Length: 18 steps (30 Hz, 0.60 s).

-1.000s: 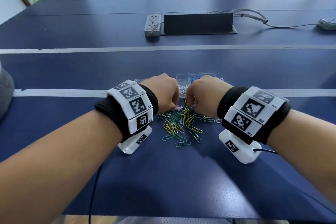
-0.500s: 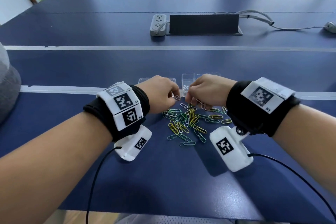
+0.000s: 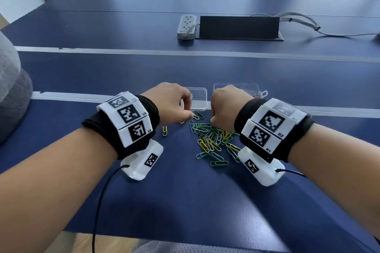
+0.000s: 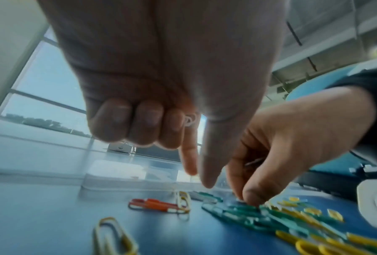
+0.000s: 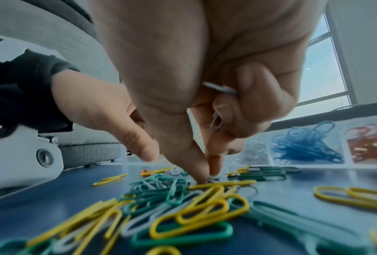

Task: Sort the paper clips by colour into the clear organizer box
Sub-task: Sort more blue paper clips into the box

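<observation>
A pile of green, yellow and white paper clips (image 3: 213, 139) lies on the blue table. Behind it stands the clear organizer box (image 3: 246, 87); in the right wrist view its compartments hold white clips (image 5: 255, 151), blue clips (image 5: 307, 146) and red clips (image 5: 368, 145). My left hand (image 3: 189, 114) hovers at the pile's far left, a white clip (image 4: 189, 119) tucked in its curled fingers, index and thumb pointing down. My right hand (image 3: 212, 121) keeps white clips (image 5: 222, 89) in its curled fingers while thumb and index (image 5: 207, 178) pinch into the pile.
The box's clear lid (image 3: 195, 98) lies flat behind my left hand. A lone yellow clip (image 3: 164, 130) and a red clip (image 4: 156, 205) lie left of the pile. Farther back are a power strip (image 3: 186, 26) and a black cable box (image 3: 238, 26). A grey cushion (image 3: 10, 88) is at left.
My hands, which met over the pile half a second ago, have parted. Both fingertips have dropped toward the clips.
</observation>
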### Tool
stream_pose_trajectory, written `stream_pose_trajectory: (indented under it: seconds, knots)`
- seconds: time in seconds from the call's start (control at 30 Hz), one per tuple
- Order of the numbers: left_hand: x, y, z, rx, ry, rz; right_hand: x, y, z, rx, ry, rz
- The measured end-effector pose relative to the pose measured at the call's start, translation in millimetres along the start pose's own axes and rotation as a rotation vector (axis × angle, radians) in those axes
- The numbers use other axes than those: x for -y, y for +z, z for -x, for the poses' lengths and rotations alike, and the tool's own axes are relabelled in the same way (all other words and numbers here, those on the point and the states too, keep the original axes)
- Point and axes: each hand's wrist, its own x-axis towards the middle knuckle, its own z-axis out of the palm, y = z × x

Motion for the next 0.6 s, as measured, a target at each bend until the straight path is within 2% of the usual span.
stream_pose_trajectory:
  seconds: [0.17,0.4,0.6]
  knots:
    - [-3,5,-2,0.02,0.076,-0.132,-2,-1,0,0.002,0.029,-0.031]
    - [-13,8,-8,-0.007,0.016,-0.226,-28,-30,-6,-0.078,0.128,-0.256]
    - [-10,11,-9,0.057,0.005,-0.192,-28,-35,-19,-0.077,0.166,-0.233]
